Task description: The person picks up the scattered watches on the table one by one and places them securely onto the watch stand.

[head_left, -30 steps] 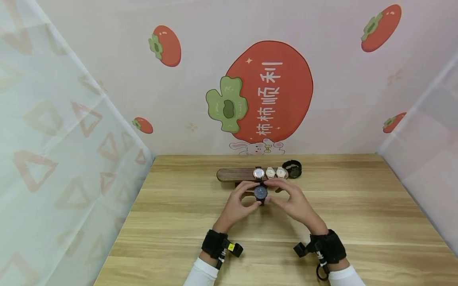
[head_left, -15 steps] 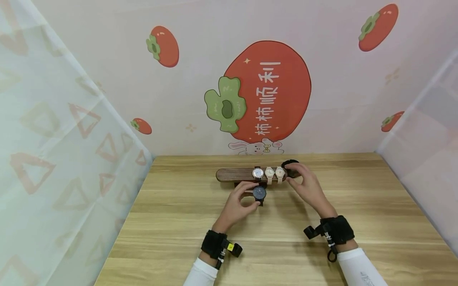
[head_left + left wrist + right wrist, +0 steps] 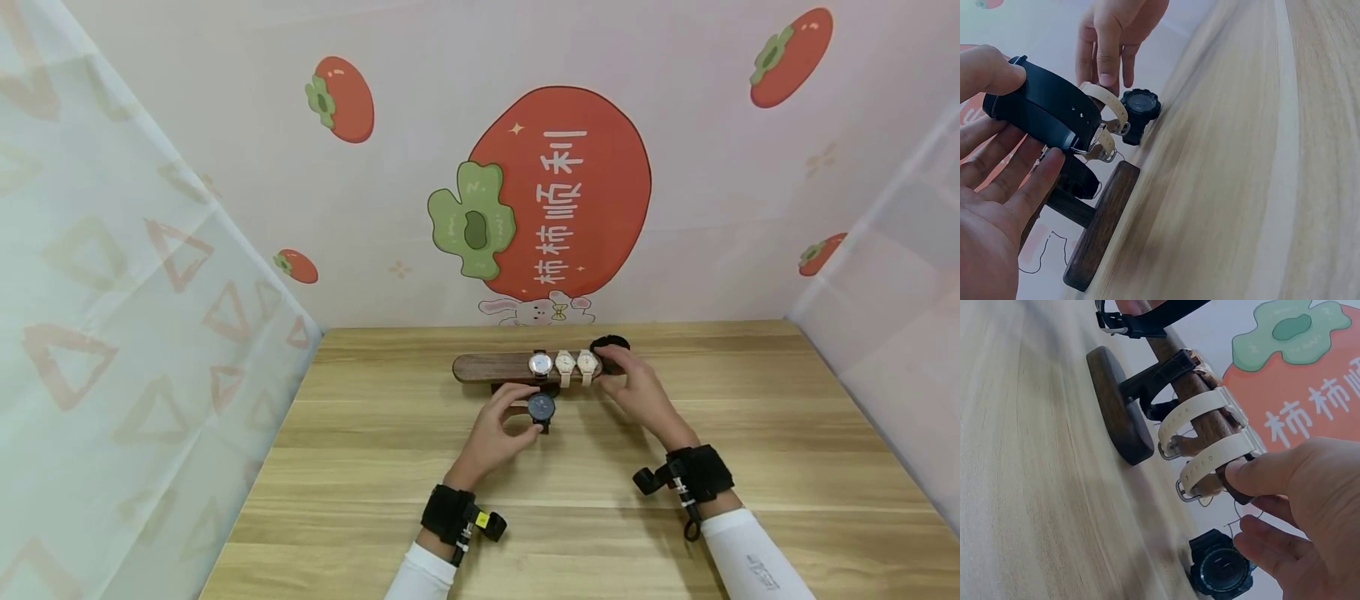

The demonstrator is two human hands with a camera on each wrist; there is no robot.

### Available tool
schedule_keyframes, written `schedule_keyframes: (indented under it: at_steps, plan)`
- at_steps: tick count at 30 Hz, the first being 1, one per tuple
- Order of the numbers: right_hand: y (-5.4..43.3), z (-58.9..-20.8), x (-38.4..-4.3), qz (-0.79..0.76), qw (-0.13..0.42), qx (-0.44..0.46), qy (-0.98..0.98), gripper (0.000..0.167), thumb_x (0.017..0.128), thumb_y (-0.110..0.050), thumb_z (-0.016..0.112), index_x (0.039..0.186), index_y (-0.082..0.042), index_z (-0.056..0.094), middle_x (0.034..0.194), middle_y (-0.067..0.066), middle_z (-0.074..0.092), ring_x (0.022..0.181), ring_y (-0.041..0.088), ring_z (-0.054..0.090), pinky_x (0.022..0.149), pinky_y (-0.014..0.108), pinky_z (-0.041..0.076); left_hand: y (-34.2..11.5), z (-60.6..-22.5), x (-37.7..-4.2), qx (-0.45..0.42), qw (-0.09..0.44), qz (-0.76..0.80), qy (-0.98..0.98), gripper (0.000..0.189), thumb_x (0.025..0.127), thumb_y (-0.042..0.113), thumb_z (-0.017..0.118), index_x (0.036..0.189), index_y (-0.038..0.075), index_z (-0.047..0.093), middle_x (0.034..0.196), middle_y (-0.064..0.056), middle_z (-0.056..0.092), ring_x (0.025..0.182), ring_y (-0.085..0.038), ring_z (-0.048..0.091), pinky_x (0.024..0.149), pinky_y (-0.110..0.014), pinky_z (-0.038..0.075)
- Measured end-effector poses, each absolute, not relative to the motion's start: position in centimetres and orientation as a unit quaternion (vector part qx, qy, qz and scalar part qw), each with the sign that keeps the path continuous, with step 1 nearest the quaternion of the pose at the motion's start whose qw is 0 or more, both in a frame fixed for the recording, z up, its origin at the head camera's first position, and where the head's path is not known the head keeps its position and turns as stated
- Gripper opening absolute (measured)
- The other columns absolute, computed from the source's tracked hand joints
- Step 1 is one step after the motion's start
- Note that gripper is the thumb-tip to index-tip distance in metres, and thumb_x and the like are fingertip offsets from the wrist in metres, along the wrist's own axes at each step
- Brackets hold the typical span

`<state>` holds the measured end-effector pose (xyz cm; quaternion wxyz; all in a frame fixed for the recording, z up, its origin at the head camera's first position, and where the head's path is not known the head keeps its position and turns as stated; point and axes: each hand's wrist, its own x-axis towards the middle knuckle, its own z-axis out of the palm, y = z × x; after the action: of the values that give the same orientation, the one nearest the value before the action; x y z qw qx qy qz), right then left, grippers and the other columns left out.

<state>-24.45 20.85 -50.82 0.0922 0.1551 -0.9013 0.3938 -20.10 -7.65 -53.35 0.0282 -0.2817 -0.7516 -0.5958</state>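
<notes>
My left hand (image 3: 491,437) pinches a dark-faced wristwatch (image 3: 542,407) by its edges, in front of a wooden watch stand (image 3: 487,367). Its black strap (image 3: 1047,100) loops between thumb and fingers in the left wrist view. The stand's bar carries a white-dial watch (image 3: 540,364) on a dark strap and two cream-strapped watches (image 3: 566,362) to the right of it. At the bar's right end, my right hand (image 3: 641,396) grips the tip, with the thumb (image 3: 1244,478) against the wood beside the outer cream strap (image 3: 1222,456).
A chunky black watch (image 3: 1222,569) lies on the wooden table (image 3: 375,483) just past the stand's right end, partly behind the right hand in the head view. The stand's dark foot (image 3: 1104,231) rests on the table. A printed backdrop (image 3: 405,167) rises behind.
My right hand has left the dark-faced watch and moved right to the stand's end. The left hand stays with the watch, almost in place.
</notes>
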Motion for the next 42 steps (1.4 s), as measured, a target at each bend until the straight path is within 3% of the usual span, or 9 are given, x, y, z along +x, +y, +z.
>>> schedule_keyframes:
  at_steps: [8, 20, 30, 42]
  plan:
    - [20.8, -50.9, -24.7, 0.4, 0.077, 0.161, -0.899, 0.054, 0.099, 0.001, 0.071, 0.151, 0.003, 0.056, 0.153, 0.028, 0.054, 0.133, 0.047, 0.057, 0.102, 0.062, 0.056, -8.1, -53.5, -20.2, -0.279, 0.026, -0.598, -0.751, 0.056, 0.094, -0.002, 0.078, 0.146, -0.005, 0.058, 0.14, -0.019, 0.057, 0.13, -0.035, 0.06, 0.112, -0.058, 0.055]
    - [20.9, -51.1, -24.9, 0.396, 0.076, 0.169, -0.899, 0.052, 0.1, -0.001, 0.071, 0.15, 0.001, 0.057, 0.151, 0.027, 0.056, 0.125, 0.045, 0.062, 0.099, 0.06, 0.058, -9.2, -53.8, -20.6, -0.263, 0.048, -0.584, -0.766, 0.056, 0.093, -0.002, 0.079, 0.145, 0.006, 0.061, 0.143, -0.018, 0.058, 0.129, -0.037, 0.061, 0.11, -0.055, 0.057]
    - [20.8, -51.0, -24.7, 0.391, 0.08, 0.168, -0.901, 0.053, 0.099, -0.002, 0.073, 0.15, -0.002, 0.057, 0.145, 0.025, 0.059, 0.121, 0.043, 0.064, 0.096, 0.059, 0.059, -10.7, -53.5, -21.1, -0.251, 0.056, -0.578, -0.775, 0.057, 0.092, -0.006, 0.077, 0.146, 0.002, 0.059, 0.141, -0.023, 0.055, 0.127, -0.043, 0.061, 0.111, -0.059, 0.055]
    - [20.9, -50.9, -25.0, 0.385, 0.077, 0.167, -0.904, 0.055, 0.098, -0.003, 0.074, 0.15, -0.001, 0.057, 0.139, 0.023, 0.062, 0.117, 0.04, 0.065, 0.095, 0.057, 0.059, -12.8, -53.6, -21.5, -0.238, 0.098, -0.566, -0.783, 0.06, 0.091, -0.007, 0.076, 0.148, 0.004, 0.059, 0.141, -0.02, 0.058, 0.127, -0.039, 0.064, 0.111, -0.049, 0.057]
